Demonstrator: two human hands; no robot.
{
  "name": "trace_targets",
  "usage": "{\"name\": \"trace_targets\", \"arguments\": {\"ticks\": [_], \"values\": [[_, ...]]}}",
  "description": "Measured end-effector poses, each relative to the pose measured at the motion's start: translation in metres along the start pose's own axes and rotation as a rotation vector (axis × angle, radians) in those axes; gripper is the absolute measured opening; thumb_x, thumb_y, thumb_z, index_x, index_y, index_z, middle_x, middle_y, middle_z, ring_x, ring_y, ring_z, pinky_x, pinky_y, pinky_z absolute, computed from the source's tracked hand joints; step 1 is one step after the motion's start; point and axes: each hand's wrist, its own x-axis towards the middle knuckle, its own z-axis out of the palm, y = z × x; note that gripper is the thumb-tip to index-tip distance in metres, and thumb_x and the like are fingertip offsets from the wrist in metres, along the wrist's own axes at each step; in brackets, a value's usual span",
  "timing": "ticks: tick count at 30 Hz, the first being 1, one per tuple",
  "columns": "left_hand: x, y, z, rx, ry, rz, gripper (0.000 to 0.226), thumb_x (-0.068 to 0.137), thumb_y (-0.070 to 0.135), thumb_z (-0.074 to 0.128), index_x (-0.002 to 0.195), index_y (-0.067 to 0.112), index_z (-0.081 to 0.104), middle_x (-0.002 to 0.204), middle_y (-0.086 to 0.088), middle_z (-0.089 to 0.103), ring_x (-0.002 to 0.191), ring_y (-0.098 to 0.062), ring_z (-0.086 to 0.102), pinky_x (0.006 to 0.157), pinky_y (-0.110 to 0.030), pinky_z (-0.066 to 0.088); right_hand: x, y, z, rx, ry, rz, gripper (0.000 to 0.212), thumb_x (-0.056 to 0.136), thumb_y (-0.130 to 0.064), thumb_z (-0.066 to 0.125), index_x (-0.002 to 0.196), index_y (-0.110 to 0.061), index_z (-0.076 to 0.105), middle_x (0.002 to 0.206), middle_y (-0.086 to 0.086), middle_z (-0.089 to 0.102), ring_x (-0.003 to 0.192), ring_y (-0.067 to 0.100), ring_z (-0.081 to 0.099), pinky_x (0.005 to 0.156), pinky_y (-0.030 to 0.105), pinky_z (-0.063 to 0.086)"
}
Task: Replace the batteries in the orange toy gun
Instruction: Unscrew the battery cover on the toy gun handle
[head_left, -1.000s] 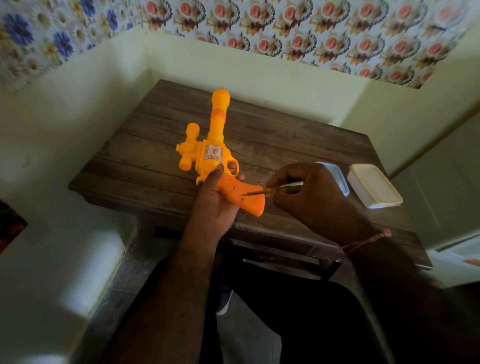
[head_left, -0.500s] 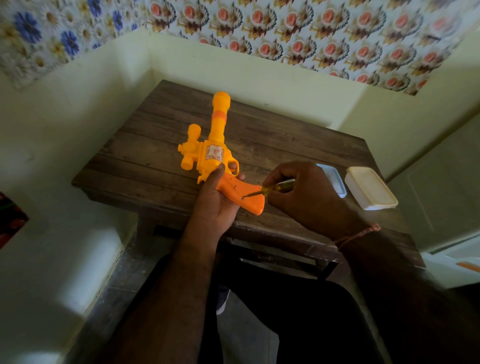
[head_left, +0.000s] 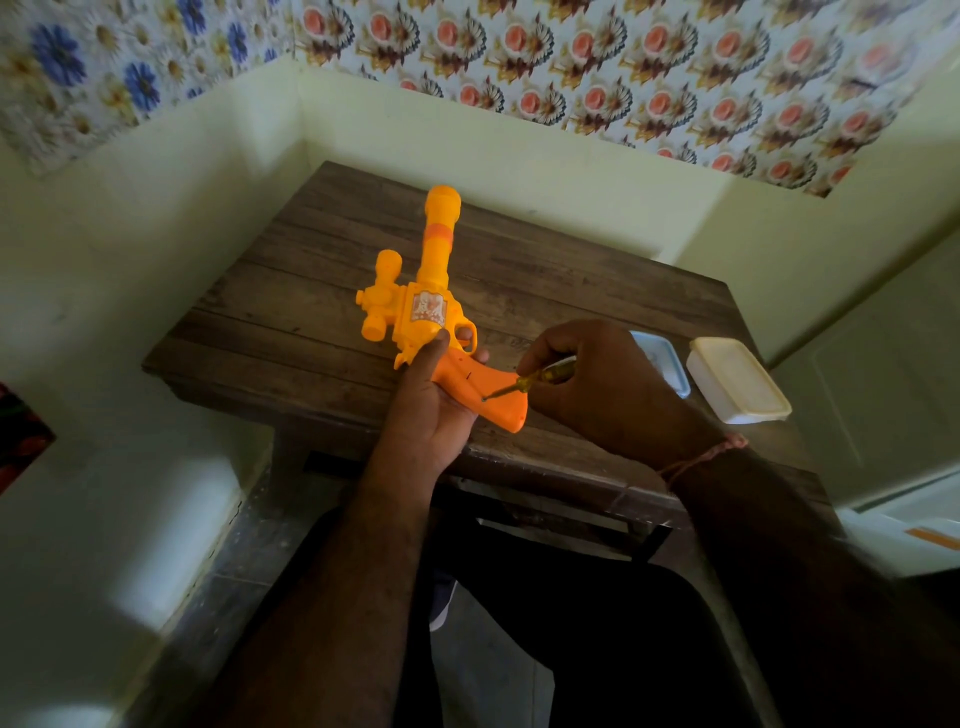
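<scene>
Orange plastic fills my left hand, curled under the toy gun at its grip above the wooden table. My right hand pinches the screwdriver, whose tip has moved from the grip's end onto the screw, so I judge unscrewing the battery cover begins.

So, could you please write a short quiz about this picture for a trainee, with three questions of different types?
1. True or false: the screwdriver tip touches the grip of the toy gun.
2. Which hand holds the toy gun? A) left hand B) right hand
3. Fill in: the white container stands on the ____ table.

Key: 1 true; 2 A; 3 wooden.
</scene>
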Motion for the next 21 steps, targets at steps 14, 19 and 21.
{"name": "trace_targets", "arguments": {"ticks": [14, 19, 21], "values": [[0.007, -0.002, -0.008, -0.018, 0.009, -0.039, 0.067, 0.091, 0.027, 0.063, 0.151, 0.022, 0.034, 0.114, -0.006, 0.060, 0.104, -0.028, 0.059, 0.095, -0.051, 0.049, 0.021, -0.015, -0.008, -0.252, -0.120, -0.113, 0.016, 0.094, -0.025, 0.053, 0.098, -0.013, 0.062, 0.088, -0.003, 0.060, 0.077, 0.011, 0.054, 0.061, 0.021, 0.037], [0.006, -0.002, -0.007, -0.003, 0.031, -0.016, 0.063, 0.091, 0.028, 0.062, 0.149, 0.023, 0.037, 0.107, -0.003, 0.063, 0.091, -0.021, 0.061, 0.084, -0.045, 0.051, 0.024, -0.014, -0.009, -0.293, -0.070, -0.116, 0.014, 0.092, -0.023, 0.049, 0.103, -0.018, 0.058, 0.081, 0.001, 0.064, 0.071, 0.017, 0.060, 0.062, 0.030, 0.044], [0.006, -0.002, -0.007, -0.008, 0.022, -0.022, 0.062, 0.092, 0.028, 0.061, 0.149, 0.023, 0.037, 0.106, -0.003, 0.063, 0.090, -0.021, 0.061, 0.083, -0.045, 0.051, 0.025, -0.014, -0.008, -0.226, -0.040, -0.127, 0.017, 0.087, -0.023, 0.058, 0.104, -0.022, 0.056, 0.071, -0.009, 0.057, 0.063, 0.004, 0.055, 0.057, 0.025, 0.043]]}}
